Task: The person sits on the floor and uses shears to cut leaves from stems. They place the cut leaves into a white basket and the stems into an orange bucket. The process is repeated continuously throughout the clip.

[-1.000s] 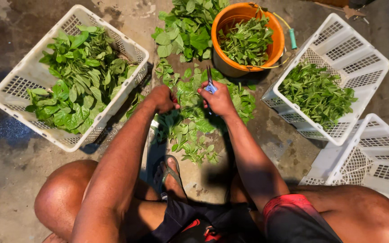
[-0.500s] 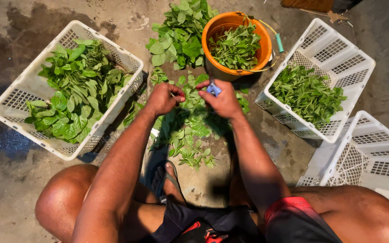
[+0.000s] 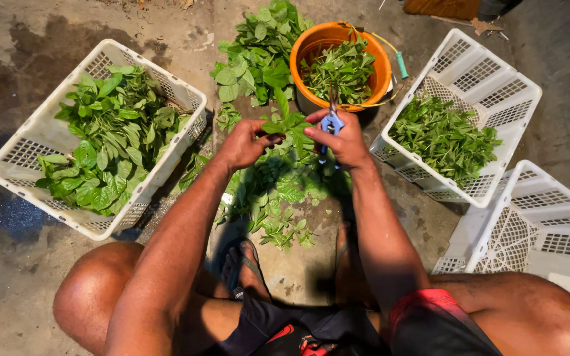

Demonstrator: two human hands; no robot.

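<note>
Holding a leafy green sprig pinched in the left hand, grip closed on its stem, above a loose pile of green leaves on the concrete floor. Clasping small blue-handled scissors in the right hand, grip wrapped around the handles, blades up, just beside the sprig. Behind: round orange plastic bucket of leaves. Flanking: white slotted plastic crates.
</note>
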